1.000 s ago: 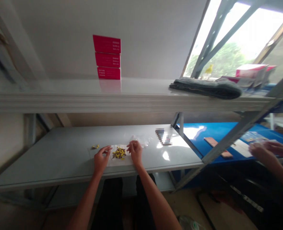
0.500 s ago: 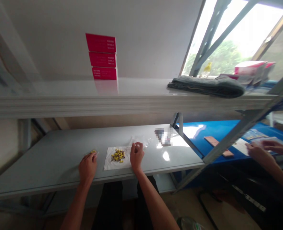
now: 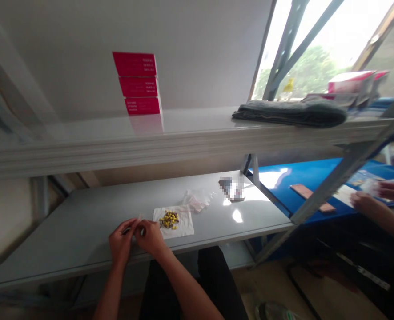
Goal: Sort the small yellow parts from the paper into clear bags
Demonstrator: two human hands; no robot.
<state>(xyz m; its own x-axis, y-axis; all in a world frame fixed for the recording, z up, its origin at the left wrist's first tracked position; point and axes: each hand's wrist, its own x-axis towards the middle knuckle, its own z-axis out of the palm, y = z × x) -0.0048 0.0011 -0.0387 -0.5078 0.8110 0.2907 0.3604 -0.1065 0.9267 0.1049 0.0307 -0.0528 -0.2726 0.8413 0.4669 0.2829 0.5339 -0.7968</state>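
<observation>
My left hand point(image 3: 121, 240) and my right hand point(image 3: 149, 237) are together over the grey table, left of a white sheet point(image 3: 185, 227). Fingers of both hands pinch a small clear plastic bag point(image 3: 139, 218); its contents are hidden by the fingers. A pile of small yellow and dark pieces point(image 3: 169, 219) lies on the white sheet, just right of my right hand. Behind the sheet's right corner are crumpled clear plastic bags point(image 3: 198, 200).
Red boxes point(image 3: 139, 83) and a folded grey cloth point(image 3: 288, 113) stand on the shelf above. At right, a person's hands point(image 3: 367, 204) work over a blue table point(image 3: 277, 178) with a pink phone point(image 3: 312, 198). A slanted metal post point(image 3: 330, 178) separates the tables.
My right hand has moved left from the sheet's right side to meet my left hand at the small bag. The view has shifted slightly.
</observation>
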